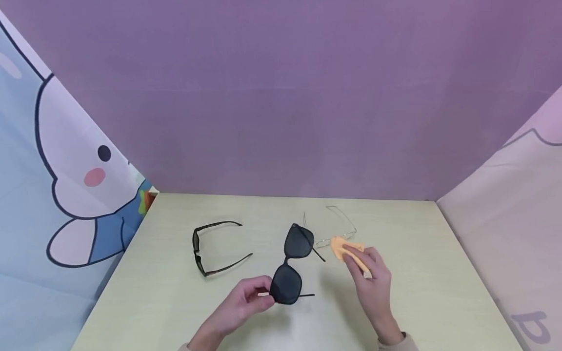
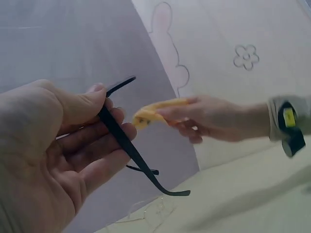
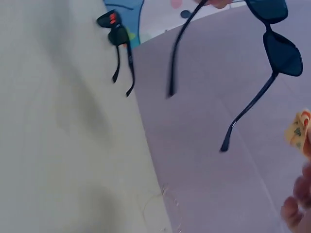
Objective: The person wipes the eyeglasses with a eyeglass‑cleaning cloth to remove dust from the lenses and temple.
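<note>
Above the table, my left hand [image 1: 240, 303] pinches a pair of black sunglasses [image 1: 287, 283] at the edge of one dark lens, thumb on one side and fingers on the other. The sunglasses hang tilted with both temples unfolded, as the right wrist view also shows. My right hand [image 1: 372, 282] grips a crumpled orange cloth [image 1: 340, 247] between thumb and fingers, a short way right of the sunglasses and apart from them. In the left wrist view the cloth [image 2: 148, 115] shows a small dark print.
A second pair of dark glasses [image 1: 197, 251] lies on the left of the pale table [image 1: 145, 292], temples unfolded. Thin wire-framed glasses [image 1: 354, 229] lie behind the cloth. A purple wall [image 1: 281, 122] rises at the back, with printed curtains [image 1: 83, 195] at the sides.
</note>
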Tool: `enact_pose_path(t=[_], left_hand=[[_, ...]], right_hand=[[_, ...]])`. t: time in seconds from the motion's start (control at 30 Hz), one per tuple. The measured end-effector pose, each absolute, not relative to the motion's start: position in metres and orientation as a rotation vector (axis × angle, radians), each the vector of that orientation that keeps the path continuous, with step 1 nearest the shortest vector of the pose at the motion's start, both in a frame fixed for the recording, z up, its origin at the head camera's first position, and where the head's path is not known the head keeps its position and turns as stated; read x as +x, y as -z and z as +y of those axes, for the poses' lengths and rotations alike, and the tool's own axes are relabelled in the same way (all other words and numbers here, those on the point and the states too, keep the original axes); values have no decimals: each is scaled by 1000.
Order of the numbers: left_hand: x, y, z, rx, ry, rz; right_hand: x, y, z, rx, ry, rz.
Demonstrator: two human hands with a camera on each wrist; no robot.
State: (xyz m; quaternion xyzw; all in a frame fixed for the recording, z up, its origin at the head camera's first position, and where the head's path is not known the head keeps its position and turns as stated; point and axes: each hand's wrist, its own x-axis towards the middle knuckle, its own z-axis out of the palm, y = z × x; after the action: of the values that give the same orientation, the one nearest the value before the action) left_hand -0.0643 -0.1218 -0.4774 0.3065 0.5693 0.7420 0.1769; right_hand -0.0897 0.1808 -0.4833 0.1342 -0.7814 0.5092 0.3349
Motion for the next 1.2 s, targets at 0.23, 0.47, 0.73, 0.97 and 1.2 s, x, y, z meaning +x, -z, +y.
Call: enact_pose_path(t=[0.23, 0.47, 0.73, 0.97, 1.2], left_hand=[[-64, 476, -118, 1062, -1912, 1852], [-63, 475, -112, 1273, -1769, 1888], [-63, 477, -115, 1268, -1778, 1978], [-64, 481, -112, 1239, -1803, 1890], [-61, 483, -112, 1201, -1794, 1941]], right_hand=[[-94, 465, 165, 194, -1520, -2059], [-95, 454, 151, 244, -1820, -2064], [-95, 472, 146, 13, -1908, -2200], [-94, 466, 149, 15, -1985, -2210], [-93, 457, 145, 23, -2074, -2154]])
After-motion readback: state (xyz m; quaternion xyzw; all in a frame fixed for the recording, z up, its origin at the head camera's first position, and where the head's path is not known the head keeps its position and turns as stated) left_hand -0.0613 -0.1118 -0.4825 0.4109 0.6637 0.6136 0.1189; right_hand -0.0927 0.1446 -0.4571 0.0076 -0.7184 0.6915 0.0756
